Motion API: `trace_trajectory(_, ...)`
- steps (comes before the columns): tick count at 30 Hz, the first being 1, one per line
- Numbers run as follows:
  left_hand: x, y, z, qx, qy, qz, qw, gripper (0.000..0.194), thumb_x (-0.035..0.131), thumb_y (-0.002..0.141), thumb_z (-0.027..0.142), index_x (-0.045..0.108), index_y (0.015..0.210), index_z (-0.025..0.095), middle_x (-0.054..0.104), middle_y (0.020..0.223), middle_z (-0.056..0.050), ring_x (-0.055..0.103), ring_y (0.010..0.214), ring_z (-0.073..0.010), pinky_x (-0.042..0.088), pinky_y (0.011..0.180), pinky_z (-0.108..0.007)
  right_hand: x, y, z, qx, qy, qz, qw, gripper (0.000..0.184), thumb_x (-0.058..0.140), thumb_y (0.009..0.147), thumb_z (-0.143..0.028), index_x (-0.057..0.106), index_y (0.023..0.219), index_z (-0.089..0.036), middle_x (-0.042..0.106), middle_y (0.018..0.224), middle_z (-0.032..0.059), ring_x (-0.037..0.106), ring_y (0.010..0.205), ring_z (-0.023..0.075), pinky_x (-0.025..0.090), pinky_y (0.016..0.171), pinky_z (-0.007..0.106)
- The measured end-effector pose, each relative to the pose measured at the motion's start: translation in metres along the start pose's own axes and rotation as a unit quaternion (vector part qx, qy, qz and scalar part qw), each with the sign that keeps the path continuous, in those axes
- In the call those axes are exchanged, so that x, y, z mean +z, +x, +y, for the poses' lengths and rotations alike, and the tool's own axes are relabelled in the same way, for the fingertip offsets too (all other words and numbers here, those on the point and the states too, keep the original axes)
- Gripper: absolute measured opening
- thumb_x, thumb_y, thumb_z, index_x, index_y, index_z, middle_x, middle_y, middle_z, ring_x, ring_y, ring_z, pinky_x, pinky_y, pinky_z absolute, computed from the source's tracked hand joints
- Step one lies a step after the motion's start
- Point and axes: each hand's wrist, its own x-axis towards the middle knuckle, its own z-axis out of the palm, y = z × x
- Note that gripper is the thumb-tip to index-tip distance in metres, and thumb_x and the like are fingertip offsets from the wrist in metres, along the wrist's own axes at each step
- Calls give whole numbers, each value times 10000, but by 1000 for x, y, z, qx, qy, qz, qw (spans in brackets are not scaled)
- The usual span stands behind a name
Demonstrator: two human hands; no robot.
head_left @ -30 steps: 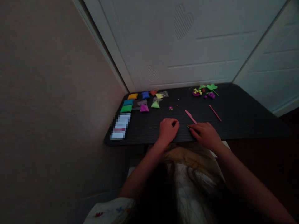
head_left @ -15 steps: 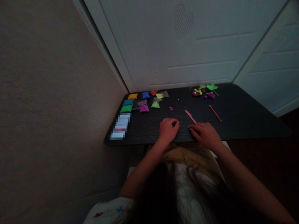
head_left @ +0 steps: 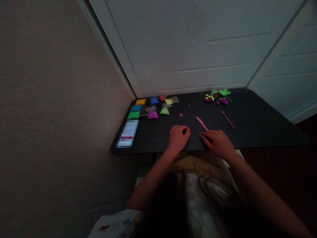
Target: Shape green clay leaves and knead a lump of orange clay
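My left hand (head_left: pixel 178 137) rests on the dark table near its front edge, with thumb and fingers curled into a pinch. Whatever may be between those fingertips is too small to make out. Across from it, my right hand (head_left: pixel 218 142) lies low over the table, its fingertips closed at a tiny green piece of modelling clay (head_left: pixel 200 134). A pink plastic knife (head_left: pixel 201 123) lies just beyond the right hand, its near end by the fingers. Farther off are a small purple clay piece (head_left: pixel 181 114) and a tiny red bit (head_left: pixel 188 112).
Bags of coloured clay, among them a magenta one (head_left: pixel 153 114) and a green one (head_left: pixel 134 115), lie at the left behind a blurred phone (head_left: pixel 128 133). A pink stick tool (head_left: pixel 228 119) is at the right. Green clay leaves (head_left: pixel 225 93) and purple balls (head_left: pixel 224 101) sit at the back.
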Motion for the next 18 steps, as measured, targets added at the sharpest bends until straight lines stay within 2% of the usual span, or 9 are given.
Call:
trace_trajectory(9,-1,1,0,4,-2,-5,1000,200,461,825,289,642,812,207,673,863,0,555,882,-157,397,839,-286,1,1,0,14,9,7,1000,289,405,871,-330,620,1013,-198,651,855,48,571,812,175,332,734,312)
trace_trajectory(18,-1,-1,2,-3,4,-18,1000,205,456,830,282,647,832,209,676,882,-2,558,892,-156,396,852,-287,-1,0,1,-9,3,6,1000,293,411,870,-330,630,1034,-226,645,841,50,564,801,171,323,713,308)
